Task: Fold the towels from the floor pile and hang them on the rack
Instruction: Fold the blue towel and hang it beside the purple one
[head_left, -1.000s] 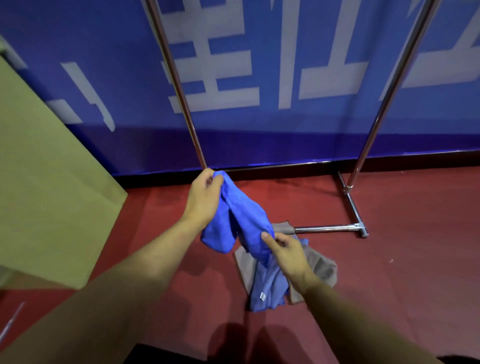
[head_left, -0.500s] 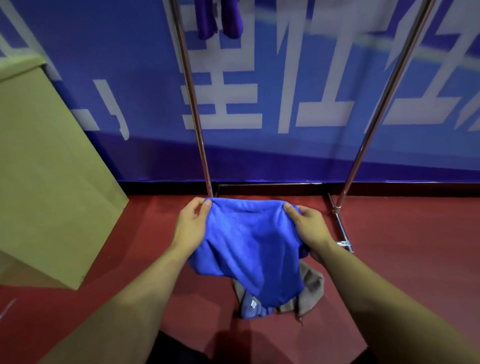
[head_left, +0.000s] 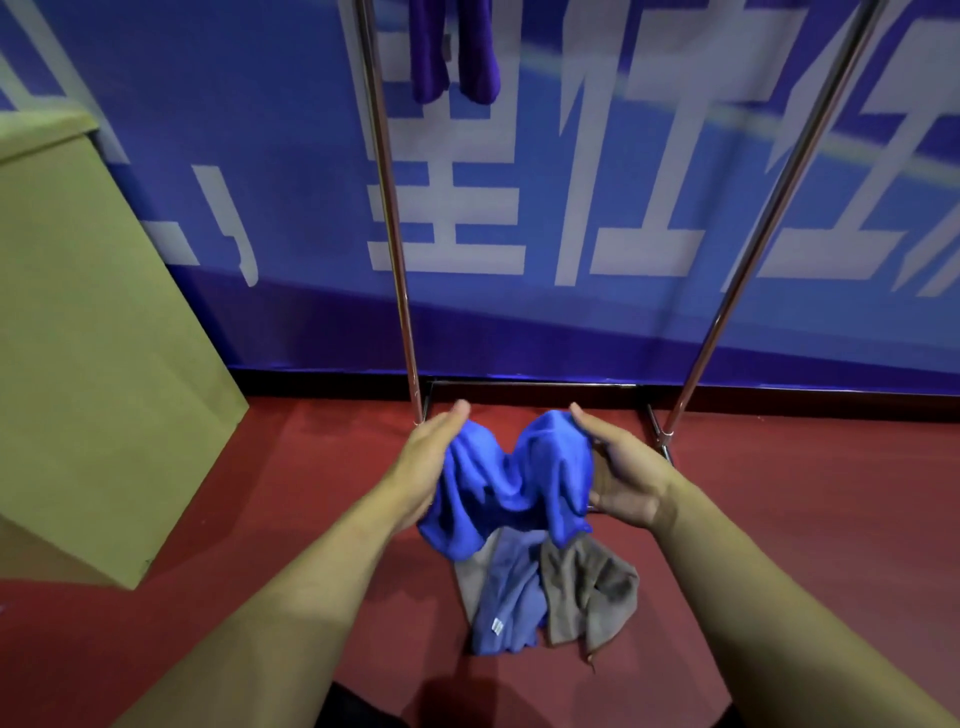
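A bright blue towel (head_left: 511, 480) sags between my two hands above the floor pile. My left hand (head_left: 428, 460) holds its left top corner and my right hand (head_left: 621, 470) holds the right top corner, with the hands close together so the middle droops. On the red floor below lies the pile: a lighter blue towel (head_left: 511, 597) with a small white tag and a grey-brown towel (head_left: 592, 592). The metal rack (head_left: 392, 218) stands right behind, its two uprights rising past the top of view. A purple towel (head_left: 454, 49) hangs from it at the top.
A large cardboard box (head_left: 88, 353) stands on the floor to the left. A blue banner with white characters (head_left: 545, 208) covers the wall behind the rack. The rack's base bars (head_left: 660, 436) run along the floor by my right hand.
My hands have come closer together, so the blue towel that was stretched flat now sags in the middle. The view has tilted up and more of the purple towel shows.
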